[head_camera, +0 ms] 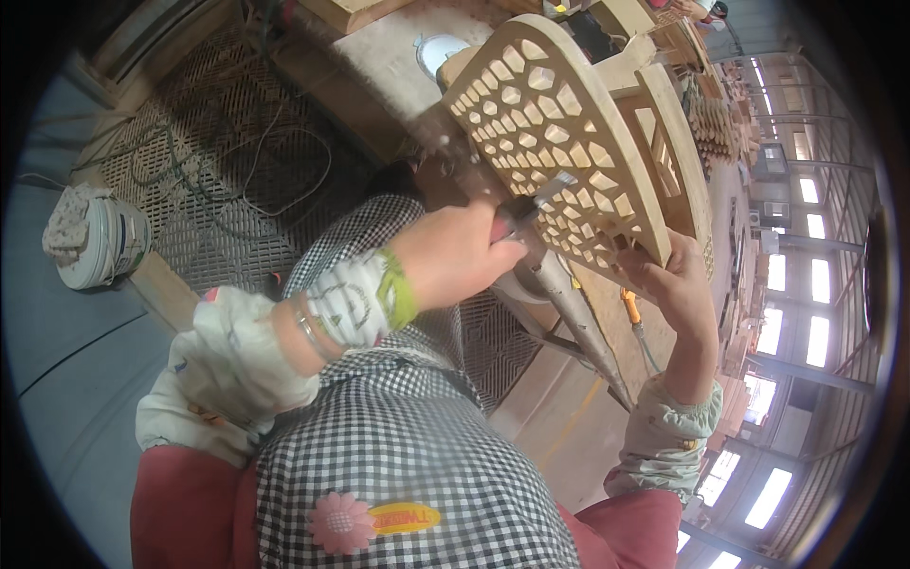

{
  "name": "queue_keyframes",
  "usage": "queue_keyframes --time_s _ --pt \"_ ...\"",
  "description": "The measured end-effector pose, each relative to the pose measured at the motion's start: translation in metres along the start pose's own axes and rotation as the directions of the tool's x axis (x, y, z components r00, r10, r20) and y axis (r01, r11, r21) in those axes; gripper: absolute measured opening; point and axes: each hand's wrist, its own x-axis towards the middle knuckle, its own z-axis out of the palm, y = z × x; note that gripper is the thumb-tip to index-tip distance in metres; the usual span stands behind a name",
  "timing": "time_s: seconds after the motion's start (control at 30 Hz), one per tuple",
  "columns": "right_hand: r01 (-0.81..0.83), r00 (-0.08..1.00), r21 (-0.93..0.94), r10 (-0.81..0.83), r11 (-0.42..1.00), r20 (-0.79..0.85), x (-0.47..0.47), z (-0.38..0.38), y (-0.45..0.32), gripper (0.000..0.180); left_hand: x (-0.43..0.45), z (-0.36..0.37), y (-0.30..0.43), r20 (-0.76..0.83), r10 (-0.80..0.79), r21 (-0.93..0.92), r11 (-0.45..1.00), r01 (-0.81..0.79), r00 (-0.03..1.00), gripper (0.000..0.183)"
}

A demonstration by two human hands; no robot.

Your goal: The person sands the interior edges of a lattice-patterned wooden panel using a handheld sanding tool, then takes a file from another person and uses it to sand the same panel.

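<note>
My left hand [455, 256], coming from the left, is closed around the red and black handle of a small hand tool [554, 188]. The tool's flat, pale end lies against or just over the face of a pierced wooden panel [579, 131]; blur hides whether it is a blade or bristles. The panel is pale, round-cornered and cut through with rows of many-sided holes, and it stands tilted. My right hand [675, 277] grips its lower right corner, with the thumb on the pierced face. Behind it is a curved wooden frame part [672, 135].
A scarred round bar [579, 320] slopes below the panel. An orange air-tool fitting [630, 306] with a hose lies to its right. At left, a white bucket [106, 242] with a cloth stands near hoses on slatted mats [206, 178]. Another person's hand [689, 8] shows at the top right.
</note>
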Motion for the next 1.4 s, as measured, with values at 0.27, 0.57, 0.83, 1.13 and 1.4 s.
queue_keyframes --time_s 0.27,0.57,0.83,1.13,1.4 --pt "0.086 0.996 -0.06 -0.087 0.995 -0.027 -0.006 0.002 -0.003 0.043 0.0 -0.001 -0.001 0.016 -0.001 -0.015 1.0 0.002 1.0 0.048" --pt "-0.044 0.695 -0.726 -0.501 0.686 -0.515 -0.022 0.054 0.01 0.032 -0.067 -0.018 -0.008 0.031 0.016 -0.025 1.0 -0.015 0.999 0.042" --pt "-0.051 0.631 -0.748 -0.559 0.662 -0.538 -0.032 0.077 0.002 0.044 -0.071 -0.026 0.024 0.012 0.08 -0.003 0.997 -0.08 0.997 0.042" --pt "-0.033 0.553 -0.744 -0.608 0.668 -0.57 -0.03 0.088 0.003 0.05 -0.048 -0.013 0.026 -0.063 0.162 0.013 0.987 -0.162 0.985 0.043" --pt "-0.057 0.571 -0.754 -0.598 0.654 -0.562 -0.033 0.092 0.006 0.046 -0.046 -0.014 0.024 -0.035 0.125 -0.073 0.989 -0.127 0.992 0.045"
